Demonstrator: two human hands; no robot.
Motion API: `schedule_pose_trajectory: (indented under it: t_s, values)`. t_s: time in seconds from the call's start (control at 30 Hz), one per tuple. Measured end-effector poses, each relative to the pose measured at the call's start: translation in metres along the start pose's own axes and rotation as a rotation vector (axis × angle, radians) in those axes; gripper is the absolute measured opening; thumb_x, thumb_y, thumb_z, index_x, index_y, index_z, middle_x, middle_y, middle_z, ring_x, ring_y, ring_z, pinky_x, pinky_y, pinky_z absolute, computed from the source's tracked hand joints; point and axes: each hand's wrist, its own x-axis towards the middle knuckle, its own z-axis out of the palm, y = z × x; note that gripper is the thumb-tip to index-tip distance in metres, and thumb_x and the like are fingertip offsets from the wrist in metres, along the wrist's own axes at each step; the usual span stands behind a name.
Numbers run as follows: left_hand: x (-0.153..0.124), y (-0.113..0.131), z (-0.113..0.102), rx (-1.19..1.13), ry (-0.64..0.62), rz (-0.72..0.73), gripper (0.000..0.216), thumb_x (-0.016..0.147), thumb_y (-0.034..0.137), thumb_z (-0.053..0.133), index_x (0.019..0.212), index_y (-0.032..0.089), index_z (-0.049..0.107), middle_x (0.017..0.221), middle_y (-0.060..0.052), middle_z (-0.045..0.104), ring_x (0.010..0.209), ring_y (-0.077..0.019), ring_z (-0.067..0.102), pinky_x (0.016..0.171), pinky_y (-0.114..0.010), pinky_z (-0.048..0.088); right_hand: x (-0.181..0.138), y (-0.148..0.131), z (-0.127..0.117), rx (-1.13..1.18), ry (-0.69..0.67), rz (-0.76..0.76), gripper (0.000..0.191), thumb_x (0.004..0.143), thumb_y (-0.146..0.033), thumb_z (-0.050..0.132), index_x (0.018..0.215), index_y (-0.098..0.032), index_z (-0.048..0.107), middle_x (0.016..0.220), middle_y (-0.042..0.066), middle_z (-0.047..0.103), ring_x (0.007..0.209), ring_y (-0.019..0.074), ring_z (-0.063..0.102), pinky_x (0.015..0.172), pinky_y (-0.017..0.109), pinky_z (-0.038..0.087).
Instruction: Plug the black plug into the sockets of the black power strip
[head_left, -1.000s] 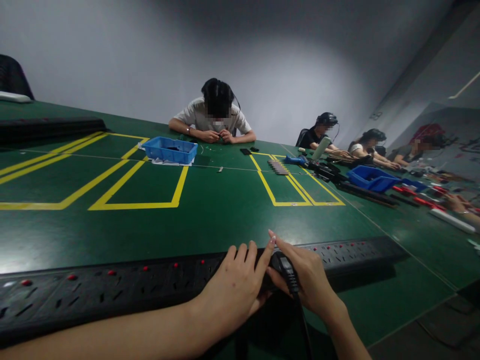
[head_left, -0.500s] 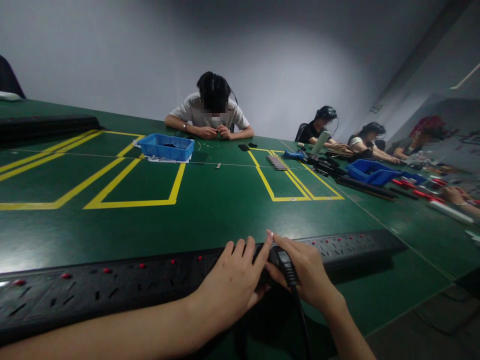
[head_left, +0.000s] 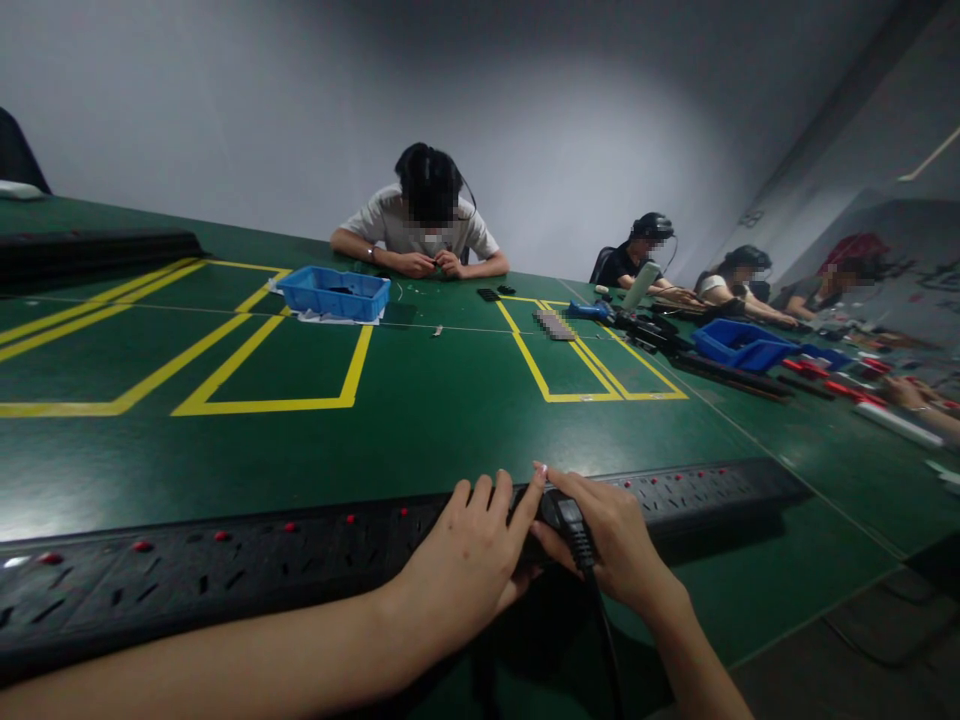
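A long black power strip (head_left: 247, 565) with a row of red buttons and slotted sockets lies across the near part of the green table. My left hand (head_left: 469, 555) is closed around the strip's middle, fingers over its top and thumb low on the near side. Just to the right, my right hand (head_left: 611, 530) grips a black plug (head_left: 564, 512) against the strip. The plug's cable (head_left: 604, 640) hangs down toward the near edge. Both index fingertips almost meet above the plug. Its prongs and the socket beneath it are hidden.
Beyond the strip, yellow tape (head_left: 270, 407) marks the table. A light blue bin (head_left: 334, 295) stands back left. Another black strip (head_left: 97, 255) lies far left. At the right are a darker blue bin (head_left: 742, 345) and several tools. Co-workers sit across and along the table.
The power strip's left part has shifted very slightly right and up in view. Both hands keep their hold, almost unmoved.
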Motion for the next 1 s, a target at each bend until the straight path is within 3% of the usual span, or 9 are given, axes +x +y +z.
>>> schedule_pose_trajectory:
  t_s: [1.0]
  values:
    - [0.0001, 0.0005, 0.0031, 0.019, 0.021, 0.001, 0.073, 0.085, 0.040, 0.046, 0.143, 0.012, 0.012, 0.127, -0.019, 0.046, 0.108, -0.0317, 0.046, 0.088, -0.044, 0.036, 0.0003, -0.0010, -0.0003, -0.009, 0.037, -0.018, 0.043, 0.084, -0.034, 0.054, 0.124, -0.018, 0.048, 0.101, 0.010, 0.065, 0.085, 0.0208, 0.063, 0.073, 0.032, 0.048]
